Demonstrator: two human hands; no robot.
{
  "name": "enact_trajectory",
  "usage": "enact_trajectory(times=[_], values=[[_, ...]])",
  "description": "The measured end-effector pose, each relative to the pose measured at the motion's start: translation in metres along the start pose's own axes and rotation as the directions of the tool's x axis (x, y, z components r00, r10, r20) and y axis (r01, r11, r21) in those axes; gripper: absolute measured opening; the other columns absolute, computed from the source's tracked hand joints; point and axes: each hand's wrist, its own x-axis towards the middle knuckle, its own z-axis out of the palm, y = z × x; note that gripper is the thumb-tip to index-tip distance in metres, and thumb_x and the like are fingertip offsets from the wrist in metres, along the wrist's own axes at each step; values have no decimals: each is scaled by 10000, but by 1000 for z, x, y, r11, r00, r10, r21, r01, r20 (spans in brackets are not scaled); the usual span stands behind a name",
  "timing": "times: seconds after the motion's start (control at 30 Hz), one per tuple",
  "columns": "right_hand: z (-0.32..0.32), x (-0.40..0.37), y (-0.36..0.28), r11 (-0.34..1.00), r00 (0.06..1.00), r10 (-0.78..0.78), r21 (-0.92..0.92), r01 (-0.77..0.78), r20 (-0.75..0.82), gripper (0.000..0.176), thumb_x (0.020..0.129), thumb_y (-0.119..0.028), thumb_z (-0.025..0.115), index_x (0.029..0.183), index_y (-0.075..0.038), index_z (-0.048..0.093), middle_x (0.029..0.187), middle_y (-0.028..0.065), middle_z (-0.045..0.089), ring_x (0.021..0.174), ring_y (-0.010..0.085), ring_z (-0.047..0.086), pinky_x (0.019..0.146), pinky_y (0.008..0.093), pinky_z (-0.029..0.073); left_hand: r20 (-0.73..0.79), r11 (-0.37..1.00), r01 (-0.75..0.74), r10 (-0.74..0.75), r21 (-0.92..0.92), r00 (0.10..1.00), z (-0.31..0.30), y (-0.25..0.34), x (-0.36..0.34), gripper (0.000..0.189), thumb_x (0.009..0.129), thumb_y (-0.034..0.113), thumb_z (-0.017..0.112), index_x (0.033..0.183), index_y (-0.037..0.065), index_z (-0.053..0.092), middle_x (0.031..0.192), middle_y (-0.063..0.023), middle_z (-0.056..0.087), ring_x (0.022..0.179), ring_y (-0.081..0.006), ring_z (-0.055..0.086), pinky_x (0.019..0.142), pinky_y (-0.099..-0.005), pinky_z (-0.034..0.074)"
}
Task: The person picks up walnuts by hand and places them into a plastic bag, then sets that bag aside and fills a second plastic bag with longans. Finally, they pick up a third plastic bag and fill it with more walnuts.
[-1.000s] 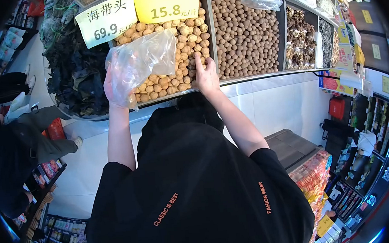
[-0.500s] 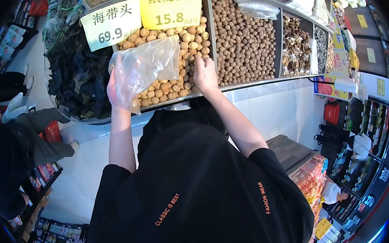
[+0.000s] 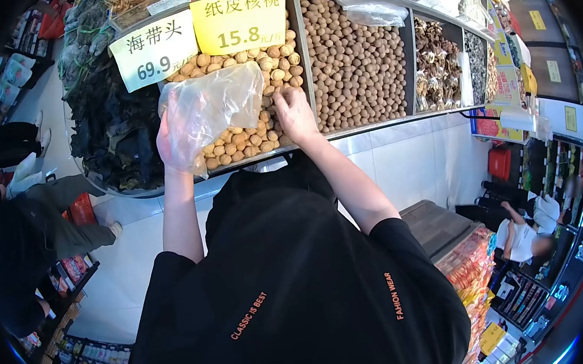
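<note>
My left hand (image 3: 170,140) is closed on the left side of a clear plastic bag (image 3: 221,109), its fingers partly covered by the film. Under the bag lies a bin of walnuts (image 3: 233,143), tan and round. At the right side of this bin, my right hand (image 3: 296,116) reaches down among the walnuts with its fingers bent together; whatever is between the fingertips is hidden. A yellow price card (image 3: 240,22) reading 15.8 and a pale green card (image 3: 153,50) reading 69.9 stand behind the bag.
A divider separates the walnuts from smaller brown nuts (image 3: 358,67) on the right, with a folded plastic bag (image 3: 372,10) on them. Dark dried goods (image 3: 112,127) fill the left bin. A grey-lidded container (image 3: 435,229) stands behind on the right. Other people are in the aisles.
The view has shifted slightly, so the bins sit further left. My right hand stays at the walnuts, its fingers turned more toward the bag. My left hand keeps hold of the bag.
</note>
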Motion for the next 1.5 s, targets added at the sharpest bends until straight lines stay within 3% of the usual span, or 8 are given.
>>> enact_trajectory(times=[0.73, 0.9, 1.03, 1.13, 1.2, 1.37, 1.43, 1.5], values=[[24, -39, 12, 982, 986, -162, -106, 157, -40, 535, 934, -300, 604, 1427, -192, 428, 1422, 144, 375, 1321, 316, 377, 1017, 488, 355, 23, 998, -21, 20, 54, 1000, 9, -8, 0, 491, 1066, 282, 229, 1545, 187, 281, 1580, -150, 270, 1448, -360, 266, 1168, -558, 237], [-10, -22, -10, 982, 930, -90, 123, 142, -357, 355, 879, -16, 590, 1231, -60, 575, 1226, 152, 523, 1142, 352, 506, 950, 445, 403, 35, 1000, 12, -12, -7, 999, 10, -10, -4, 488, 1072, 296, 220, 1552, 216, 266, 1599, -143, 221, 1463, -374, 217, 1182, -548, 206], [-15, 21, -26, 380, 983, 139, 910, -167, 122, 113, 898, -16, 626, 1002, 15, 656, 1003, 90, 630, 954, 172, 612, 823, 304, 505, -184, 997, 13, 1, 73, 983, 28, -27, -5, 449, 1066, 258, 286, 1502, 212, 382, 1506, -181, 391, 1382, -356, 390, 1124, -504, 361], [-42, 53, -50, 355, 981, -187, 927, 124, -59, 129, 895, -73, 668, 997, 6, 673, 951, 65, 649, 895, 155, 628, 752, 283, 522, -342, 972, 140, -69, 187, 937, 15, -31, -14, 426, 1053, 250, 344, 1436, 100, 452, 1394, -174, 520, 1262, -316, 527, 1064, -449, 436], [-63, 61, -74, 319, 881, -89, 851, -417, 465, 174, 895, -131, 688, 1022, -13, 693, 918, 56, 661, 810, 134, 634, 657, 273, 522, -431, 911, 329, -200, 248, 880, 18, -39, -18, 434, 1037, 270, 390, 1339, -15, 517, 1243, -138, 638, 1110, -253, 642, 964, -384, 516], [-21, 73, -81, 410, 816, -174, 794, -449, 552, 313, 933, -249, 643, 1172, -49, 671, 973, 67, 662, 776, 120, 621, 612, 275, 513, -553, 769, 416, -99, 486, 827, 16, -44, -16, 397, 1033, 261, 391, 1272, 0, 569, 1176, -110, 657, 1049, -221, 656, 896, -369, 534], [-25, 77, -83, 735, 894, -267, 676, -53, 361, 565, 933, -322, 630, 1448, -148, 479, 1034, 47, 660, 816, 107, 609, 646, 258, 513, -700, 640, 589, -109, 494, 706, 20, -42, -12, 381, 1016, 242, 406, 1242, -6, 587, 1176, -112, 655, 1055, -208, 652, 877, -369, 549], [-33, 70, -90, 487, 871, -221, 824, -291, 439, 567, 927, -337, 640, 1425, -109, 491, 1044, 58, 660, 845, 117, 615, 694, 271, 516, -690, 648, 549, -48, 529, 722, 7, -46, -13, 385, 1013, 249, 416, 1234, -16, 586, 1164, -120, 653, 1046, -213, 652, 869, -372, 549]])
